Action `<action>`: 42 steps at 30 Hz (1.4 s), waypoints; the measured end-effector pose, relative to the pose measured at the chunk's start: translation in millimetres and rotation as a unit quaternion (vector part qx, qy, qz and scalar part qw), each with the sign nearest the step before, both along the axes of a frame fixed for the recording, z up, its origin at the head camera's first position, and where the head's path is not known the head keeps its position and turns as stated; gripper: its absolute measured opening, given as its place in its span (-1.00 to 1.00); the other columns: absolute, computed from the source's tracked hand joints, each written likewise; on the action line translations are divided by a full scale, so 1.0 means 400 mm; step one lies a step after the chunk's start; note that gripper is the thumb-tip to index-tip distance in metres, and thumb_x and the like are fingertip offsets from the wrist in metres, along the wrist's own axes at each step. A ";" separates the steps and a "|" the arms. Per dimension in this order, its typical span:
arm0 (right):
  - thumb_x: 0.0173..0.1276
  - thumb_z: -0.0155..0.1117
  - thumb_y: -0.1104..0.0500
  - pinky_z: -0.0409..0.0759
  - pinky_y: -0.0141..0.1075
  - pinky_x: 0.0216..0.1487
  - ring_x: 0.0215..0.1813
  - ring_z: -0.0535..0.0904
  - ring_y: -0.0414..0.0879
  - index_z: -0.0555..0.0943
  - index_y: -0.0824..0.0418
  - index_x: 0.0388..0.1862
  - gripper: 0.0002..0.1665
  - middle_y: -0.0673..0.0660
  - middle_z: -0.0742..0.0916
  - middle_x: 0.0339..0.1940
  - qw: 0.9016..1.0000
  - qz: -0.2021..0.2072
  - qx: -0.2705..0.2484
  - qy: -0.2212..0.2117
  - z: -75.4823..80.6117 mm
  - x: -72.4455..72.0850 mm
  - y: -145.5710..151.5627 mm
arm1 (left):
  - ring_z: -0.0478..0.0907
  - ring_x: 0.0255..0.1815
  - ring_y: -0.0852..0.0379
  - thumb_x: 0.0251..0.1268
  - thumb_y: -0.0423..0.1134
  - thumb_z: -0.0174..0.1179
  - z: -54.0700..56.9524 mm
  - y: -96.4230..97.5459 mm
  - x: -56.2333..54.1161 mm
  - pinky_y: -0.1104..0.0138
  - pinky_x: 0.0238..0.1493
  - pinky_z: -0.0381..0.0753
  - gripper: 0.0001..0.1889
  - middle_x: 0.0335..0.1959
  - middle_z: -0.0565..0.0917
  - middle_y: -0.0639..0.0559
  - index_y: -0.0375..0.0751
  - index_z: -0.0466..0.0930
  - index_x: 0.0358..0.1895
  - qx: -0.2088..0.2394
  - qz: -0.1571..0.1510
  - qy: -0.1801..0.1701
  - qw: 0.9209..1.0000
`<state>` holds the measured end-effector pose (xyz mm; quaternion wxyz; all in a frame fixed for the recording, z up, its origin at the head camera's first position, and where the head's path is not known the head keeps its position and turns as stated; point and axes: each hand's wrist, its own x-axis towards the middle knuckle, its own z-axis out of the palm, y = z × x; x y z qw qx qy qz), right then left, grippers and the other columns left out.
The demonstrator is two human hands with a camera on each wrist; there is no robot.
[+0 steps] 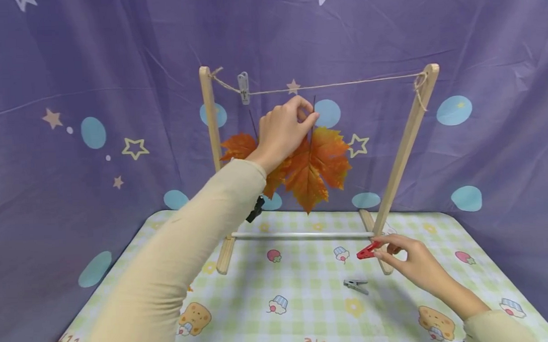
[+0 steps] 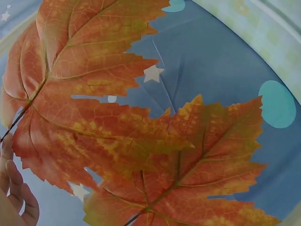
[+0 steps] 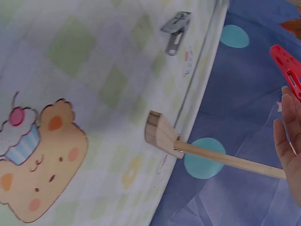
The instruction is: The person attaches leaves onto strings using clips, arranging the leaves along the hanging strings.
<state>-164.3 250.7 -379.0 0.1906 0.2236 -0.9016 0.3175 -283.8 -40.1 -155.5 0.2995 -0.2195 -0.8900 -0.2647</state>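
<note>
We see orange leaves (image 1: 319, 167) mottled with yellow, a red clothespin (image 1: 366, 251), grey clothespins (image 1: 243, 88), a green-and-white checked tablecloth (image 1: 242, 298), and a purple curtain (image 1: 115, 40) with blue ovals (image 1: 454, 110).

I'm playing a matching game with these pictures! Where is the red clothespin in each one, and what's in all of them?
Head: the red clothespin is right of centre, below the middle, pinched by the right hand.
Left wrist: not in it.
Right wrist: upper part of the right edge.
Shared landmark: the backdrop cloth with blue ovals.
</note>
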 end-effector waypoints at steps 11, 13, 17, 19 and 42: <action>0.09 0.54 0.34 0.48 -0.52 -0.15 -0.26 0.58 -0.24 0.71 0.19 -0.02 -0.57 -0.05 0.74 -0.26 0.993 0.003 -0.018 0.114 0.041 -0.029 -0.012 | 0.51 -0.49 0.24 0.44 0.13 0.13 -0.010 0.010 -0.011 0.29 -0.35 0.42 -0.72 -0.28 0.72 0.26 0.09 0.63 -0.04 0.005 0.018 0.007 1.000; 0.08 0.53 0.36 0.47 -0.54 -0.14 -0.25 0.57 -0.24 0.71 0.22 -0.01 -0.56 -0.02 0.73 -0.26 0.992 -0.004 -0.027 0.125 0.052 -0.036 -0.017 | 0.50 -0.50 0.24 0.44 0.13 0.13 -0.012 0.011 -0.012 0.29 -0.35 0.42 -0.73 -0.28 0.72 0.27 0.09 0.62 -0.04 0.005 0.017 0.010 1.000; 0.08 0.52 0.41 0.45 -0.53 -0.13 -0.22 0.55 -0.23 0.70 0.25 0.02 -0.53 0.03 0.73 -0.25 0.988 -0.018 -0.053 0.142 0.075 -0.051 -0.029 | 0.49 -0.54 0.22 0.45 0.12 0.13 -0.016 0.012 -0.015 0.29 -0.39 0.41 -0.74 -0.30 0.71 0.26 0.08 0.62 -0.05 0.005 0.018 0.012 1.000; 0.07 0.52 0.43 0.44 -0.52 -0.11 -0.21 0.55 -0.23 0.70 0.26 0.03 -0.51 0.05 0.72 -0.26 0.986 -0.022 -0.068 0.150 0.089 -0.059 -0.034 | 0.48 -0.55 0.20 0.45 0.11 0.13 -0.018 0.011 -0.015 0.29 -0.40 0.40 -0.74 -0.30 0.71 0.25 0.08 0.62 -0.05 0.004 0.019 0.009 1.000; 0.06 0.52 0.40 0.32 -0.46 -0.02 -0.05 0.46 -0.16 0.72 0.30 0.00 -0.55 0.22 0.74 -0.10 0.963 -0.044 -0.129 0.233 0.274 -0.131 -0.108 | 0.50 -0.52 0.21 0.44 0.11 0.14 -0.034 0.003 -0.028 0.30 -0.41 0.42 -0.72 -0.28 0.72 0.23 0.06 0.63 -0.03 -0.002 0.024 0.012 1.000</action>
